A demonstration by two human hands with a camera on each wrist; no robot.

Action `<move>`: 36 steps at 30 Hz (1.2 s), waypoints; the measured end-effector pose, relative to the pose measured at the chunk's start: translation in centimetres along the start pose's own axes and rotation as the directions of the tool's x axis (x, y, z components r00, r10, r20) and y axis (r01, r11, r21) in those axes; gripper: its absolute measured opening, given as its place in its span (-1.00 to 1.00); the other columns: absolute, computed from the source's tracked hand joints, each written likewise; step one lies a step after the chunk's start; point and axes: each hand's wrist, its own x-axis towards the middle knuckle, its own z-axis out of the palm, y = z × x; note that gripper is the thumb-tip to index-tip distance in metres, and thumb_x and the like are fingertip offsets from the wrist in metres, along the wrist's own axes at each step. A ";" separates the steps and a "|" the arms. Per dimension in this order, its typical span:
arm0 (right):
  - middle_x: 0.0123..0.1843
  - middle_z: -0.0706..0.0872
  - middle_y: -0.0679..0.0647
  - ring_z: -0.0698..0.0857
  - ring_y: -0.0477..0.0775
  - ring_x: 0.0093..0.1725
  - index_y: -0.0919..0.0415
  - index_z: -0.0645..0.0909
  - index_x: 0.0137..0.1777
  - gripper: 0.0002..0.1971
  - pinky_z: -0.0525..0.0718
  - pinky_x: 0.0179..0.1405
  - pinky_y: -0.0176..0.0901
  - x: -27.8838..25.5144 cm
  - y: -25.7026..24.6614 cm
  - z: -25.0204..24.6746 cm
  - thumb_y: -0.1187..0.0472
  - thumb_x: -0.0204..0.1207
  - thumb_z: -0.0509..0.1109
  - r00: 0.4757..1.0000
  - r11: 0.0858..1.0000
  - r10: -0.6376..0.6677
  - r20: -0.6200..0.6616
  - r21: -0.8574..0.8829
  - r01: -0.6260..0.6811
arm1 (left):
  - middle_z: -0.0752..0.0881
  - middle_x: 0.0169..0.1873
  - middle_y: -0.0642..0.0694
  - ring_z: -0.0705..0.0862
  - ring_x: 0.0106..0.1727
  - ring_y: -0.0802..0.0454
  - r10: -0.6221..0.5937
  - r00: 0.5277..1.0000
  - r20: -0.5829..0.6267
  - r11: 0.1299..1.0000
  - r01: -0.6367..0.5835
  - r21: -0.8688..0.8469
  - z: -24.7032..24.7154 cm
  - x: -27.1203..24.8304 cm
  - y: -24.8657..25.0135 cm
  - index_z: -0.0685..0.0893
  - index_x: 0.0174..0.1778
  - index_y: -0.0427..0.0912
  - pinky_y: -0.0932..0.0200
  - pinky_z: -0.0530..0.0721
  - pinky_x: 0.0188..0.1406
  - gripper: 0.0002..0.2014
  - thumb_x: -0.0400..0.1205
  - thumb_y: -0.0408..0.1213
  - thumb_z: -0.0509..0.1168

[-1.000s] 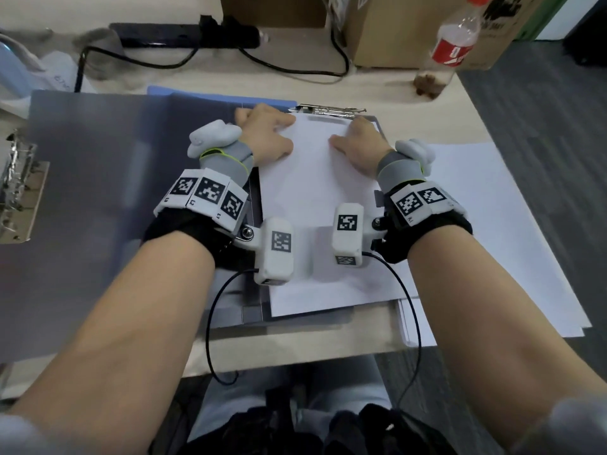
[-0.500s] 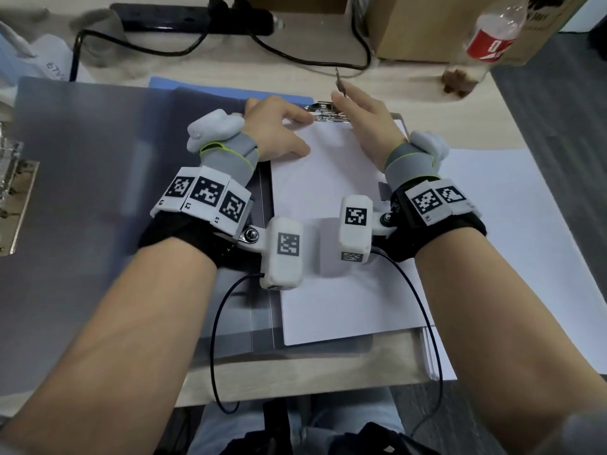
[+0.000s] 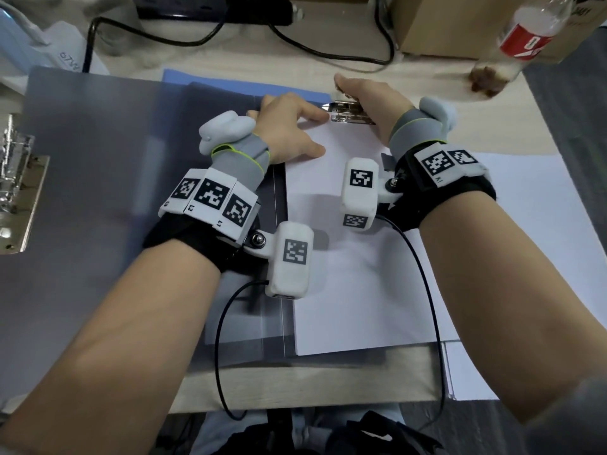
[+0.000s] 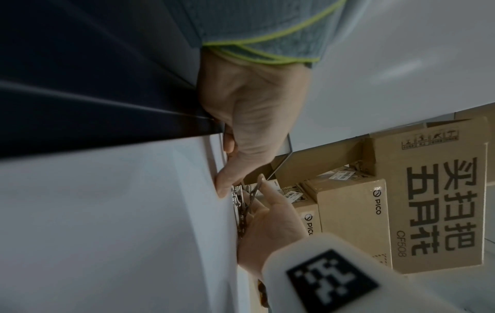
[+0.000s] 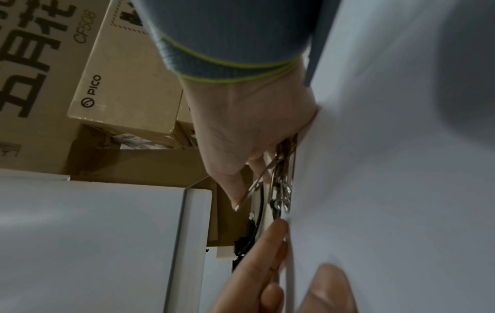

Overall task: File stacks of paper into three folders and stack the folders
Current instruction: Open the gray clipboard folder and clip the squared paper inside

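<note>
A person's right hand (image 3: 368, 100) grips the lever of the metal clip (image 3: 349, 114) at the far edge of a white paper stack (image 3: 345, 274) lying in an open grey folder (image 3: 98, 192) on the worktop (image 3: 295, 385). The left hand (image 3: 285, 133), its grip released, presses flat fingers on the stack's far-left corner beside the clip. More loose paper (image 3: 542, 241) lies right of the folder.

Smooth matt white paper (image 3: 345, 257), clamped under a shiny metal clip (image 3: 348, 113). Grey plastic folder (image 3: 98, 192) with a dull sheen. Pale wood-grain table (image 3: 295, 382), matt. Plain brown cardboard box (image 4: 428, 190), printed black. Clear glossy plastic bottle (image 3: 522, 34). Knitted grey cloth cuffs (image 3: 239, 162).
</note>
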 end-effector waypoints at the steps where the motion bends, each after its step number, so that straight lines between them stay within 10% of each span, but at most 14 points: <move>1: 0.33 0.54 0.05 0.53 0.08 0.36 0.09 0.53 0.36 -0.41 0.52 0.27 -0.22 -0.2 -0.1 0.1 -0.24 0.43 0.35 1.000 1.000 0.009 0.021 -0.015 -0.009 | 0.52 0.35 0.09 0.36 0.44 -0.07 0.004 1.000 0.002 1.000 -0.004 0.008 0.0 0.1 0.0 0.61 0.30 0.25 0.10 0.20 0.21 -0.49 0.42 -0.09 0.50; 4: 0.68 0.18 0.02 0.15 0.09 0.66 -0.06 0.20 0.62 0.03 0.17 0.61 0.01 -0.2 -0.1 0.7 -0.49 0.14 0.27 1.000 0.989 0.007 -0.003 -0.149 -0.007 | 0.52 0.33 0.08 0.36 0.43 -0.08 0.002 1.000 -0.001 1.000 -0.001 0.024 0.2 0.3 -0.1 0.60 0.30 0.27 0.14 0.18 0.16 -0.49 0.42 -0.07 0.50; 11: 0.72 -0.12 0.10 -0.16 0.23 0.69 0.07 -0.03 0.68 -0.36 -0.09 0.65 0.06 -1.1 -0.9 0.6 -0.10 0.70 0.09 0.999 0.912 0.027 0.028 -0.410 -0.013 | 0.54 0.33 0.05 0.37 0.45 -0.07 0.006 1.000 -0.004 1.000 -0.006 0.014 0.1 0.4 -0.1 0.62 0.30 0.21 0.06 0.23 0.31 -0.50 0.42 -0.10 0.51; 23: 0.71 -0.01 0.16 -0.10 0.25 0.69 0.03 0.00 0.68 -0.28 -0.06 0.63 0.20 -1.8 0.1 1.2 -0.31 0.61 -0.01 0.991 0.857 -0.022 -0.129 -0.513 -0.048 | 0.56 0.32 0.07 0.41 0.43 -0.02 -0.005 1.000 -0.002 1.000 0.005 -0.001 -0.3 -0.1 0.3 0.63 0.28 0.24 0.17 0.21 0.16 -0.49 0.40 -0.08 0.52; 31: 0.71 -0.05 0.20 -0.05 0.23 0.68 0.05 0.02 0.67 -0.38 0.08 0.63 0.13 -4.9 2.1 0.1 -0.05 0.67 0.10 0.981 0.928 -0.100 -0.166 -0.372 0.032 | 0.52 0.39 -0.01 0.29 0.51 -0.07 0.001 1.000 0.004 1.000 -0.001 -0.006 -0.5 -1.3 1.1 0.58 0.37 0.15 0.19 0.25 0.26 -0.46 0.44 -0.17 0.48; 34: 0.51 0.32 0.17 0.47 0.17 0.38 0.05 0.24 0.61 -0.49 0.61 0.00 -0.31 -6.2 3.6 -0.2 0.13 0.66 0.16 0.981 0.975 -0.134 -0.142 -0.196 0.105 | 0.40 0.51 -0.06 0.18 0.59 -0.05 -0.018 0.999 0.036 1.000 0.018 -0.002 -0.3 -2.3 1.6 0.54 0.42 0.09 0.16 0.25 0.39 -0.39 0.43 -0.18 0.50; 36: 0.17 0.48 0.09 0.57 0.08 0.01 0.11 0.42 0.51 -0.57 0.50 -0.42 -0.47 -7.4 4.2 -0.2 0.20 0.64 0.21 0.977 0.985 -0.149 -0.150 -0.108 0.134 | 0.38 0.53 -0.02 0.18 0.59 -0.05 -0.003 0.998 0.064 0.998 -0.001 0.061 0.0 -3.4 2.1 0.50 0.45 0.00 0.14 0.25 0.44 -0.38 0.44 -0.17 0.49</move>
